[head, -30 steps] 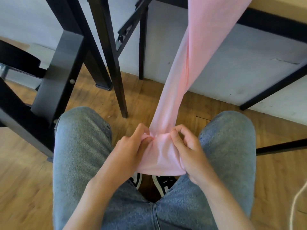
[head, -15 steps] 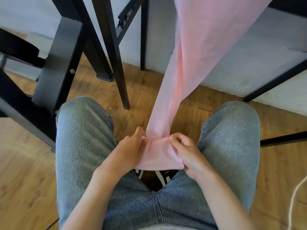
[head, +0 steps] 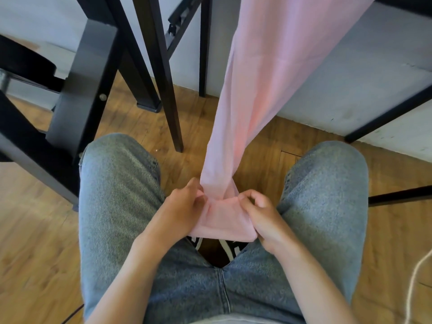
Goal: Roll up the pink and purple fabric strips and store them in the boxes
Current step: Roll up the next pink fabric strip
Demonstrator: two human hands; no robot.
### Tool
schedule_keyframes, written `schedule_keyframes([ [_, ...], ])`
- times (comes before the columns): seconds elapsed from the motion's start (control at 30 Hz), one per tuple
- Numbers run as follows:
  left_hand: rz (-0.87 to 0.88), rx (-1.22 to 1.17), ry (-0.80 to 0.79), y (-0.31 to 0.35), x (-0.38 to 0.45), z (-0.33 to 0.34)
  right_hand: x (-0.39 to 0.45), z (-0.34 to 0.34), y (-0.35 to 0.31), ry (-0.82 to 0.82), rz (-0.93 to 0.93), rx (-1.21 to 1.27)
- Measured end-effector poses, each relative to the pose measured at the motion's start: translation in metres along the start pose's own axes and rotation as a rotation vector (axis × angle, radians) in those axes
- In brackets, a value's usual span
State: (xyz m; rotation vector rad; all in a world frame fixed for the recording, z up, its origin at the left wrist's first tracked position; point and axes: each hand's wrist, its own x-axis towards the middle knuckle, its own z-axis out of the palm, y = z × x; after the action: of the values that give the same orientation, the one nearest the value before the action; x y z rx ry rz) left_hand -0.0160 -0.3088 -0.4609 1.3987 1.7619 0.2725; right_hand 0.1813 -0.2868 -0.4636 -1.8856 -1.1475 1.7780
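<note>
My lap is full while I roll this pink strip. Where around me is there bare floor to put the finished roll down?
Bare wood floor lies outside the left knee, below the black table frame. A smaller bare patch sits outside the right knee, bordered by a black bar and a white cord. Between the knees it is crowded: both hands hold the pink strip above the shoes.

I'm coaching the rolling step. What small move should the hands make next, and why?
Probably turn the small pink fabric roll one more wrap toward the table. The left hand and right hand pinch its two ends above the lap, while the long pink fabric strip hangs unrolled from above.
</note>
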Motion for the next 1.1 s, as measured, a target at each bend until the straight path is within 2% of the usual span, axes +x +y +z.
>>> schedule_keyframes([
  [0.17,0.078,-0.272,0.242,0.002,-0.004,-0.018,-0.002,-0.015,-0.01,0.068,-0.109,0.274],
  [0.33,0.257,-0.563,0.293,0.007,-0.009,-0.025,-0.006,-0.019,-0.019,0.24,-0.38,0.27],
  [0.5,0.355,-0.609,0.372,0.004,-0.008,-0.028,-0.006,-0.024,-0.022,0.296,-0.622,0.203],
  [0.67,0.407,-0.643,0.468,0.001,-0.01,-0.031,-0.002,-0.022,-0.024,0.318,-0.667,0.202],
  [0.9,0.397,-0.65,0.502,-0.004,-0.009,-0.03,0.004,-0.019,-0.026,0.342,-0.695,0.123],
  [1.1,0.412,-0.608,0.462,-0.009,-0.012,-0.035,0.001,-0.027,-0.03,0.175,-0.59,0.209],
])
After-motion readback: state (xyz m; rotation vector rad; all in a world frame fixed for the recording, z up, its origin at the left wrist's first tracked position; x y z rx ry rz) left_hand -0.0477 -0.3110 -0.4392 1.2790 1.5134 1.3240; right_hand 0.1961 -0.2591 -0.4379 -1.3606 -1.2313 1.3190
